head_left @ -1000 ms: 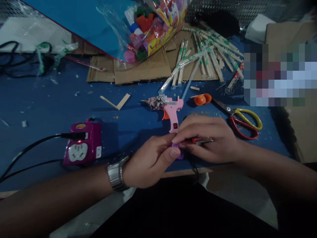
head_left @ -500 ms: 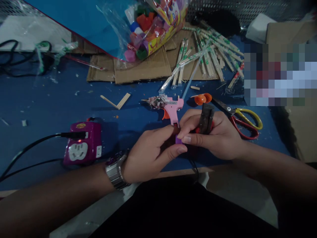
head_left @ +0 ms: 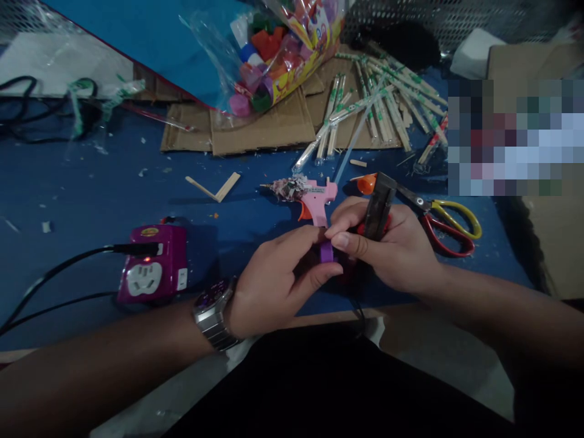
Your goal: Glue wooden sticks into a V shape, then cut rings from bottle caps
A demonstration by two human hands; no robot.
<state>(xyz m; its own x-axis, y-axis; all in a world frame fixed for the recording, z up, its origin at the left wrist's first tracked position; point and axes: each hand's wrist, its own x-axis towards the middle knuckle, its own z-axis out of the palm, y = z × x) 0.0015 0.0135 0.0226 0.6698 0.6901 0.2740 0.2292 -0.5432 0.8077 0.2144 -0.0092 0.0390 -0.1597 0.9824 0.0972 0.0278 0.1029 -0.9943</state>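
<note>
My left hand, a metal-band watch on its wrist, grips a small purple plastic piece between thumb and fingers. The thumb and forefinger of my right hand pinch at the top of that piece. Also in my right hand is a dark, bar-shaped tool with red parts, standing up out of the palm; its lower part is hidden. Just beyond my hands lies a pink glue gun with an orange trigger and a glue stick in its back. Scissors with red and yellow handles lie by my right hand.
A purple power socket box with a plugged-in cable stands on the left. Two joined wooden sticks form a V. Wrapped chopsticks and a bag of coloured plastic pieces lie on cardboard behind. An orange piece lies near the scissors.
More of the purple piece shows between my fingers now. My right hand has shifted slightly left, and its dark tool stands higher, covering part of the orange piece.
</note>
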